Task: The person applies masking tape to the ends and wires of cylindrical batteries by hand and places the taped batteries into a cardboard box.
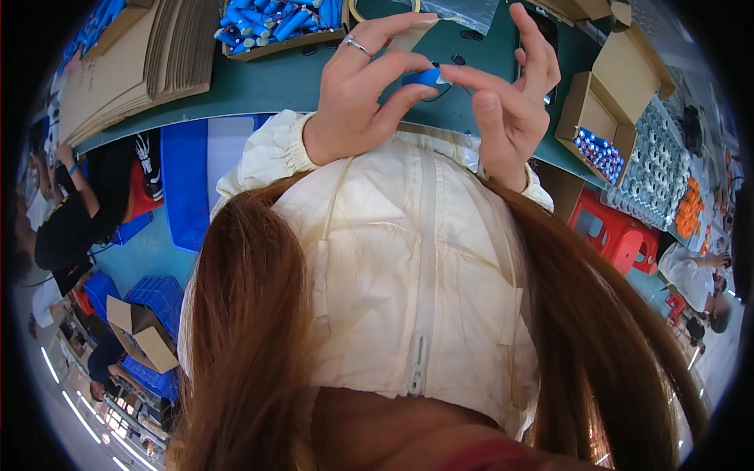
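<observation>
My left hand (353, 94), with a ring on one finger, pinches a small blue wrapped battery (424, 77) between thumb and finger above the green table. Thin dark and red wires trail from the battery. My right hand (514, 106) touches the battery's whitish end with its index fingertip. The thumb is apart from that finger, and the others are raised and spread. A pale strip (412, 35), perhaps tape or film, lies by the raised left index finger; whether that finger holds it I cannot tell.
Blue wired batteries fill a cardboard box (279, 45) at the far left, beside stacked flat cardboard (149, 71). A roll of tape (385, 6) and a clear plastic bag (463, 12) lie at the far edge. At right an open carton (601, 118) holds small cells, near red stools (613, 235).
</observation>
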The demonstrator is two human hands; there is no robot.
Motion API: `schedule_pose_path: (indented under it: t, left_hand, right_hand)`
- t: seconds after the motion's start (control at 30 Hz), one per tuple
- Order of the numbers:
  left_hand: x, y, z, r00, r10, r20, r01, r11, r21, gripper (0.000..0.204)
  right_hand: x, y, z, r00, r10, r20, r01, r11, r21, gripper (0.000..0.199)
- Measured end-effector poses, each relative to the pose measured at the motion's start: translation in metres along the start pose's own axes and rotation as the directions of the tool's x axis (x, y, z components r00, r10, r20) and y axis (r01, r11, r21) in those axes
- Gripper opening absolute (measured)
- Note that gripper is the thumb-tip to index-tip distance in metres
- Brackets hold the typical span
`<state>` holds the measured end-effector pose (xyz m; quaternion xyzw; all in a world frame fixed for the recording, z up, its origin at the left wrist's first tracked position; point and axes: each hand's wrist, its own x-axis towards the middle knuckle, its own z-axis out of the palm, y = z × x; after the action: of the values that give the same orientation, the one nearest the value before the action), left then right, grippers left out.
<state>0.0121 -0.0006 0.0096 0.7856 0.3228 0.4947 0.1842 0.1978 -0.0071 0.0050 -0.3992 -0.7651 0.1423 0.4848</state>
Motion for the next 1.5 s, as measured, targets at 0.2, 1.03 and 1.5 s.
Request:
schedule_pose_path:
  t: [0.2,1.03,1.5]
  left_hand:
    - [-0.004,-0.006,0.002,0.999,0.033,-0.004,-0.033,0.999,-0.01,0.018]
    - [-0.003,0.002,0.001,0.999,-0.001,0.049,0.001,1.0,-0.001,0.018]
    - [-0.003,0.0,0.0,0.999,0.048,0.021,-0.048,0.998,0.034,0.019]
  right_hand:
    - [0.004,0.007,0.0,0.998,-0.066,0.007,0.066,0.996,-0.056,0.034]
    - [0.002,-0.005,0.002,0.995,-0.057,-0.085,0.051,0.996,-0.077,0.017]
    - [0.01,-0.02,-0.005,0.998,-0.048,-0.029,0.043,0.987,-0.154,0.012]
